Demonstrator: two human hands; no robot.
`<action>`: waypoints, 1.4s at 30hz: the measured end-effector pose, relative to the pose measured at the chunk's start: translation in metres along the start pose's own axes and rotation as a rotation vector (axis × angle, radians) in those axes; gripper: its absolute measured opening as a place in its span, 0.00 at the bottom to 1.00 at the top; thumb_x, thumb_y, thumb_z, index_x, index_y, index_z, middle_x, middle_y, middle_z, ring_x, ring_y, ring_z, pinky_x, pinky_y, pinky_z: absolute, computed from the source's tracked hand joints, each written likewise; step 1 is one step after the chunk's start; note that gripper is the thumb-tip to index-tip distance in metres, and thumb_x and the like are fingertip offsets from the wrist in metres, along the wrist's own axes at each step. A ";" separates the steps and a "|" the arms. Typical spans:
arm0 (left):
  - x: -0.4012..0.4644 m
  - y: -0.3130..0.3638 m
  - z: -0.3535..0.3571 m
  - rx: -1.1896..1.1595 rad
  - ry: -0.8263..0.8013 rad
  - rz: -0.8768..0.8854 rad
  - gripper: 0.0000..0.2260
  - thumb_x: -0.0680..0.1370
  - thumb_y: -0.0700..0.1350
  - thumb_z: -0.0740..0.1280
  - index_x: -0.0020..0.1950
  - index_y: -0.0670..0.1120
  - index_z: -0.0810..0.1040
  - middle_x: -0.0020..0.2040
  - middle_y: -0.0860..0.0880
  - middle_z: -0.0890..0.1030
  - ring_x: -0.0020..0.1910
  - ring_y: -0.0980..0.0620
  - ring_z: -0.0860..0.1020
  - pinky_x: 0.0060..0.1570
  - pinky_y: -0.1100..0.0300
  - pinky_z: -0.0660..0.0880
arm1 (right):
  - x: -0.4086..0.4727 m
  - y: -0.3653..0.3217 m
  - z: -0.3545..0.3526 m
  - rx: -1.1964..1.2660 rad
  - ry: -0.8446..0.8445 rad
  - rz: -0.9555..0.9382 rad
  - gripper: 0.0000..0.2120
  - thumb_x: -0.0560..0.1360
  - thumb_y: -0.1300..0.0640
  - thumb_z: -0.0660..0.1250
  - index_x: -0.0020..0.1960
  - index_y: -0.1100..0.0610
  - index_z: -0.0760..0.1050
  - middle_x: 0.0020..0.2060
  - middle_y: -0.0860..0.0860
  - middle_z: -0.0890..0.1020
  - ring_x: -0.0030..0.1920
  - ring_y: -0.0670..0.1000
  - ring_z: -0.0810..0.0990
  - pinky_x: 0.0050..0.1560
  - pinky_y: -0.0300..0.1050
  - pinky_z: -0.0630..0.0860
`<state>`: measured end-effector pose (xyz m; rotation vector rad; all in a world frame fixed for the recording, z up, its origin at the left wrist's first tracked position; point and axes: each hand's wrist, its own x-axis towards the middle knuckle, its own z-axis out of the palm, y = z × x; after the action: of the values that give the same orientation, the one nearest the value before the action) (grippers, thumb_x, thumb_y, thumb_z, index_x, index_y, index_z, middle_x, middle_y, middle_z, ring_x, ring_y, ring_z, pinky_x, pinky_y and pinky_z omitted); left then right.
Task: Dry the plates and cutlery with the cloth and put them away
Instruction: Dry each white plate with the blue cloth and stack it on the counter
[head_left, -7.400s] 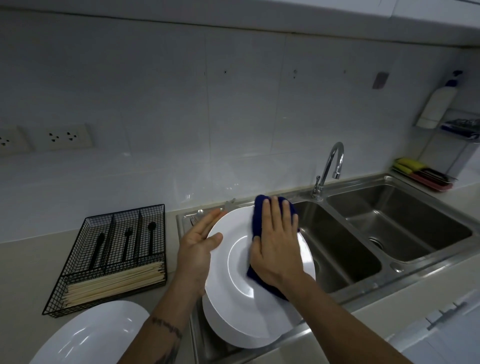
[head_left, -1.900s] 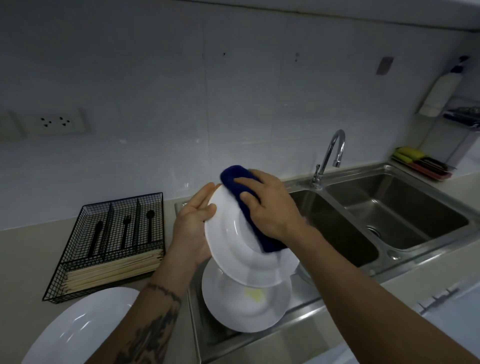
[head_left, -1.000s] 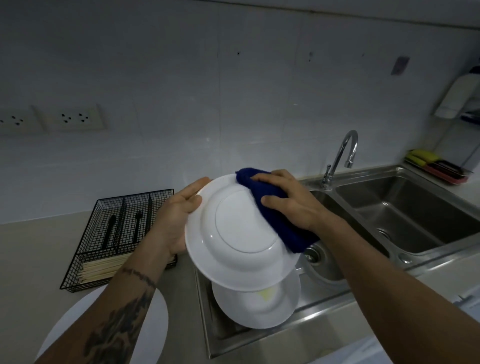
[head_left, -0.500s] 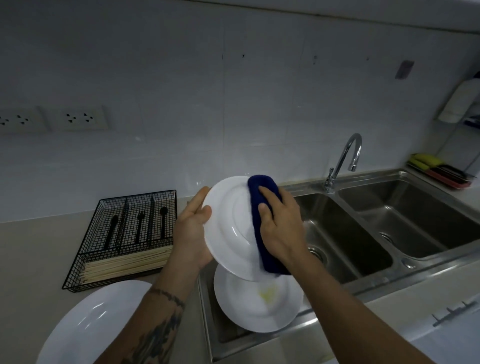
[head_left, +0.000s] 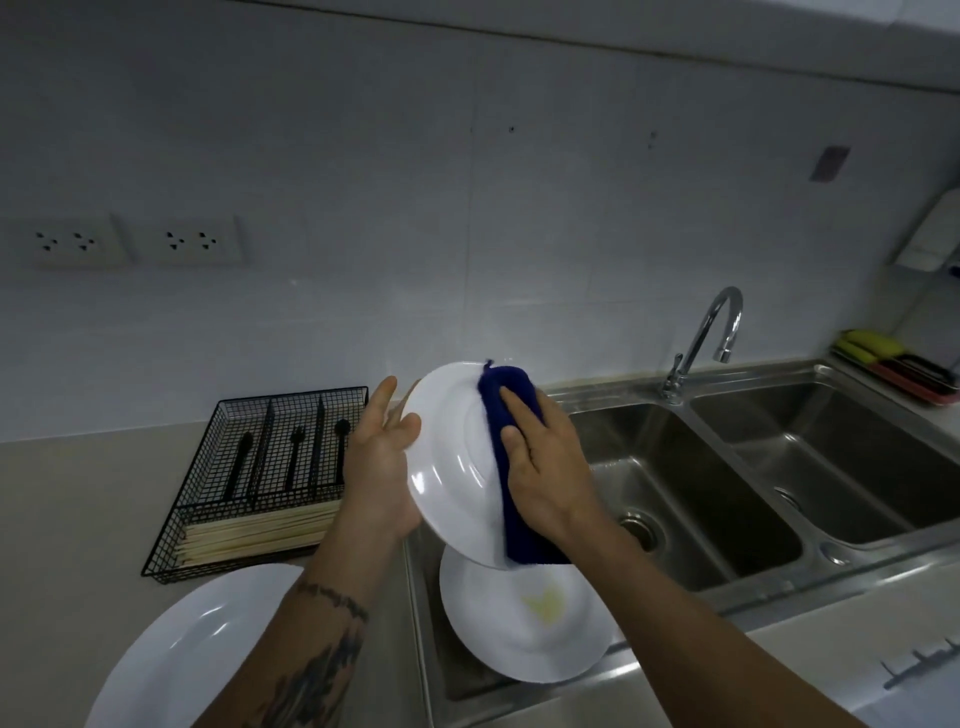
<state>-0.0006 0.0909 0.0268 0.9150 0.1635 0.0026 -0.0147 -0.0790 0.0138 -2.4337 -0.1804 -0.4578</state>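
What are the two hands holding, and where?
The left hand holds the white plate by its left rim. The right hand presses the blue cloth on the plate's middle.

The cloth is deep blue against a plain white plate. A second white plate carries a yellow smear; the wire cutlery basket is black.

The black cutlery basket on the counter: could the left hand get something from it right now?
Probably not yet. The left hand holds the white plate by its rim while the right hand wipes it with the blue cloth. The basket lies close beside it, unblocked.
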 end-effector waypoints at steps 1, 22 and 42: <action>-0.001 0.000 0.001 0.010 -0.008 -0.003 0.28 0.79 0.32 0.61 0.76 0.54 0.66 0.68 0.47 0.73 0.61 0.42 0.78 0.56 0.43 0.78 | 0.003 -0.007 0.001 -0.021 -0.008 -0.050 0.25 0.81 0.46 0.48 0.77 0.46 0.60 0.76 0.49 0.62 0.74 0.52 0.60 0.75 0.56 0.58; -0.003 0.019 -0.009 0.138 -0.211 0.063 0.22 0.79 0.30 0.59 0.66 0.52 0.76 0.59 0.57 0.83 0.57 0.50 0.82 0.54 0.53 0.80 | 0.038 0.016 -0.019 0.334 -0.014 0.257 0.19 0.84 0.52 0.51 0.74 0.47 0.66 0.70 0.50 0.68 0.67 0.50 0.69 0.64 0.40 0.62; -0.009 0.029 -0.041 0.599 -0.021 0.287 0.13 0.79 0.38 0.66 0.62 0.49 0.80 0.55 0.52 0.84 0.53 0.50 0.82 0.51 0.56 0.78 | 0.028 0.005 -0.045 0.977 -0.170 0.313 0.18 0.72 0.74 0.64 0.49 0.52 0.79 0.47 0.53 0.83 0.44 0.56 0.80 0.43 0.50 0.78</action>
<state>-0.0132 0.1401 0.0269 1.5297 0.0080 0.2197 0.0001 -0.1106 0.0542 -1.4917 -0.0630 0.0090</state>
